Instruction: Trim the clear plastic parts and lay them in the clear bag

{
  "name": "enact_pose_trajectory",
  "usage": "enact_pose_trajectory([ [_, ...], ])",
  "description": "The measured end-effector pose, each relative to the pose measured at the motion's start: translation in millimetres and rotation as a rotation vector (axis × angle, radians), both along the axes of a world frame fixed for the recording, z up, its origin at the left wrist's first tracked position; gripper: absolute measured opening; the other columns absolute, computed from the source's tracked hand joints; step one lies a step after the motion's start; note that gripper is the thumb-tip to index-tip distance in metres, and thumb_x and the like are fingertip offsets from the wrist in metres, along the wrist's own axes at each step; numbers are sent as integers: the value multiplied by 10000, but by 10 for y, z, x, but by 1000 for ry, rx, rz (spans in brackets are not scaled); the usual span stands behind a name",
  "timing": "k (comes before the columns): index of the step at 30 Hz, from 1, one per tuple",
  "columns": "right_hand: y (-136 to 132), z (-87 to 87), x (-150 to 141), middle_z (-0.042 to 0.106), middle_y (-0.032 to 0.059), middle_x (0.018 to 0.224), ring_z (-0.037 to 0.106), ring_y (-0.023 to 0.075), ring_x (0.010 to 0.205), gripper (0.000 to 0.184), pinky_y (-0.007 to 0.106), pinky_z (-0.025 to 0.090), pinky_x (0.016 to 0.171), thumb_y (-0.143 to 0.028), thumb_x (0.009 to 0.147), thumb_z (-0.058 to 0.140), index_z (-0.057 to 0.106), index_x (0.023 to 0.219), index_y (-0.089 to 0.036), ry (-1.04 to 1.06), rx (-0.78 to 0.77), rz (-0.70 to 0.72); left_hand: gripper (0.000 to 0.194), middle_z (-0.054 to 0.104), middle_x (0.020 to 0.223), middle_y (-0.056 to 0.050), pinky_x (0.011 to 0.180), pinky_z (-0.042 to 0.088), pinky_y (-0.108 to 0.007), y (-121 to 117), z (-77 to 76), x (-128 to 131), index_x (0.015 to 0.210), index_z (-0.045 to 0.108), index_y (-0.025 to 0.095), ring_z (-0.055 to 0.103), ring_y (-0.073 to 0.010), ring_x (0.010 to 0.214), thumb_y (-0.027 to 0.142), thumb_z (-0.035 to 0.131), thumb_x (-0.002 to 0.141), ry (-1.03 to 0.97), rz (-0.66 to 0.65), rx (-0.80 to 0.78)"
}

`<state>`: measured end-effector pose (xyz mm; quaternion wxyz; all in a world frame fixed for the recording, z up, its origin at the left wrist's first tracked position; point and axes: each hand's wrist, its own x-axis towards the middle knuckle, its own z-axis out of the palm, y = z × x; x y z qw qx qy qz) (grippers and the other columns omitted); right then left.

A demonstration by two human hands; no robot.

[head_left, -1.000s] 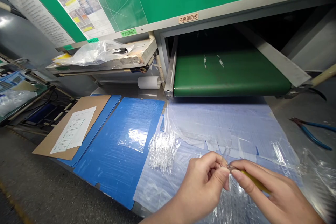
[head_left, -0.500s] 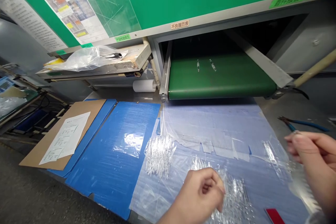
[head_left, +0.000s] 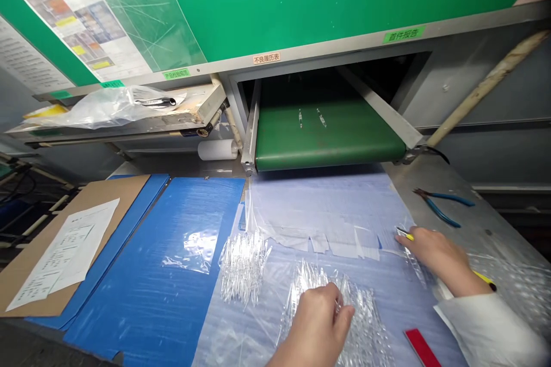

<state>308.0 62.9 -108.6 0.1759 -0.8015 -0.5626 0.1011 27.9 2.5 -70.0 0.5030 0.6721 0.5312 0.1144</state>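
Note:
My left hand (head_left: 316,324) is over a pile of slim clear plastic pieces (head_left: 368,321), its fingers curled toward the thumb. Whatever those fingers pinch is hidden. My right hand (head_left: 443,255) is closed around a slim yellow-handled cutter (head_left: 484,280) with a dark metal tip and a black end. The tip points left, close to some clear pieces (head_left: 414,264) at the sheet's right edge. A second heap of clear pieces (head_left: 245,266) lies left of my left hand. Under all of these is a bluish plastic sheet (head_left: 318,198).
Two small clear pieces lie on the green conveyor belt (head_left: 344,137). Blue-handled pliers (head_left: 443,206) rest at right, above bubble wrap (head_left: 516,281). A red strip (head_left: 422,347) is near the front. Blue boards (head_left: 150,292) and cardboard with paper (head_left: 129,189) lie left.
My view has swung right. My right hand has moved from beside the pliers down to the sheet's right edge, and the yellow cutter now shows in it. My left hand stays at the pile.

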Motion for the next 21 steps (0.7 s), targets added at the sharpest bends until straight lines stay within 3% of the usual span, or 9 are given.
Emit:
enact_pose_trajectory([
  [3,19,-66,-51,504,82,464,560,233,462,403,323,267,422,-419,777,367,524,472,-206,-65,-97,-32,268,558,797,-82,607,342,-285,-21,39,52,879,595,129,499,-202,708,368,516,784,92,-68,-31],
  [7,-28,68,-47,544,101,536,582,237,533,365,321,300,452,-354,790,331,515,512,-207,-59,-154,3,463,536,1050,-148,734,390,-348,-13,153,-32,1140,521,120,528,-260,876,445,462,816,89,-69,-46],
  [10,-103,222,-51,532,85,507,544,221,483,299,309,312,441,-343,784,354,505,557,-219,-12,-153,16,323,556,1020,-130,684,407,-322,8,134,-282,1042,550,136,556,-232,819,332,362,868,223,3,8],
  [13,-183,329,-168,512,51,483,514,185,458,306,296,343,461,-396,804,366,478,576,-226,54,-128,10,292,597,887,-135,628,392,-335,-12,-53,-578,997,531,107,572,-245,718,249,309,871,461,-40,20],
  [15,-240,378,-323,502,23,505,456,130,426,364,268,331,453,-452,831,344,463,573,-224,287,-97,38,260,598,899,-140,639,391,-325,-58,-227,-710,981,520,110,579,-245,747,227,321,862,495,-56,2],
  [18,-331,468,-594,339,-55,424,276,76,373,407,241,259,425,-512,840,365,471,580,-217,861,-113,113,234,602,877,-116,665,391,-288,-122,-407,-761,972,514,129,576,-212,770,196,321,859,414,-53,11],
  [21,-410,601,-798,228,-95,401,196,71,396,395,230,227,442,-537,808,447,493,600,-204,1137,-196,141,253,596,893,-112,629,378,-284,-109,-355,-702,946,538,143,576,-206,740,204,306,865,434,-40,40],
])
